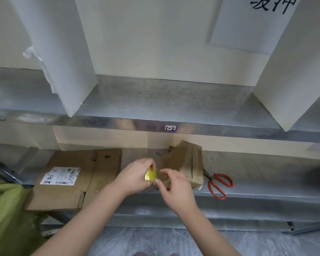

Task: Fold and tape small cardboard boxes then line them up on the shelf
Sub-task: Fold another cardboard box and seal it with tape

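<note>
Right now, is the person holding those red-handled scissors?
No, the scissors lie on the shelf beside the small box; left hand and right hand are both on the yellow tape roll.

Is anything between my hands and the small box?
Nothing visible. The left hand holds the tape, the right hand pinches at it, right in front of the box; scissors lie to its right.

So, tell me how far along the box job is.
Done: one small box looks folded, standing on the lower shelf. In hand: left hand holds the yellow tape roll, right hand pinches at it. Left: taping, the flattened cardboard, and lining boxes up.
</note>
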`<action>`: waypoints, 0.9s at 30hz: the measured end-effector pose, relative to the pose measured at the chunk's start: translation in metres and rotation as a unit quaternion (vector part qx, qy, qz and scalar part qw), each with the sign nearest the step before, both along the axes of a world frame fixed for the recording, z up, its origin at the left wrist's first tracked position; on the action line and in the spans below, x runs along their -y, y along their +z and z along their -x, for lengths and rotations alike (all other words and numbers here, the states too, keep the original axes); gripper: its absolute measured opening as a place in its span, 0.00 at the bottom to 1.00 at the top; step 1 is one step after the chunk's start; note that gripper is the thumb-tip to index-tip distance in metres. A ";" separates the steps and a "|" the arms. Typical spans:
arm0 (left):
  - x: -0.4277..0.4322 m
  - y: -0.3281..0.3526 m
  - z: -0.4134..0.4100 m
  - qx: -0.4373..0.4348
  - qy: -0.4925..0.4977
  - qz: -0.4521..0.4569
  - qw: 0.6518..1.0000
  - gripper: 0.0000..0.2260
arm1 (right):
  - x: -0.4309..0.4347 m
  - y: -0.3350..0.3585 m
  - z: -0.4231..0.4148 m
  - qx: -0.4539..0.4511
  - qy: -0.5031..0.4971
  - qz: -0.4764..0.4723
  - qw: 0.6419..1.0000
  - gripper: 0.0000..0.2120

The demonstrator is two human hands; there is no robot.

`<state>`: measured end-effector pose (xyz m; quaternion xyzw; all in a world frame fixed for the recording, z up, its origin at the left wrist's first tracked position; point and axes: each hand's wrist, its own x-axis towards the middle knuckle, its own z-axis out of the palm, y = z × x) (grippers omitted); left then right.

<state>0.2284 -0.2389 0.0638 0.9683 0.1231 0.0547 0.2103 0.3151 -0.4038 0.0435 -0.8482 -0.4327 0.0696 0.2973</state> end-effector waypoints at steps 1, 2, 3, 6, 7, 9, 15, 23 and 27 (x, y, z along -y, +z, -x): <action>0.002 0.001 0.004 0.012 -0.005 -0.003 1.000 0.14 | -0.008 0.002 0.007 -0.042 -0.006 -0.020 0.999 0.16; 0.003 0.001 0.007 0.021 -0.009 -0.004 1.000 0.13 | -0.014 0.004 0.013 -0.073 -0.014 -0.041 0.996 0.13; 0.004 0.001 0.012 0.028 -0.010 -0.004 1.000 0.12 | -0.019 0.005 0.018 -0.094 -0.024 -0.060 0.994 0.10; 0.006 -0.002 0.023 0.037 -0.005 0.006 0.999 0.12 | -0.024 0.002 0.027 -0.104 -0.050 -0.083 0.990 0.03; 0.006 -0.003 0.026 0.033 0.000 0.014 0.999 0.13 | -0.025 0.000 0.029 -0.101 -0.057 -0.083 0.990 0.04; 0.008 -0.006 0.030 0.021 0.013 0.035 0.999 0.16 | -0.025 -0.004 0.032 -0.100 -0.064 -0.082 0.990 0.05; 0.002 -0.016 0.044 -0.024 0.005 0.117 0.993 0.34 | -0.026 -0.011 0.029 -0.124 -0.081 -0.111 0.983 0.05; -0.011 -0.031 0.058 -0.015 0.089 0.152 0.984 0.25 | -0.036 -0.026 0.018 -0.163 -0.035 -0.054 0.985 0.07; -0.028 -0.037 0.054 -0.032 0.082 0.025 0.996 0.28 | -0.040 -0.032 0.030 -0.203 -0.027 -0.048 0.978 0.10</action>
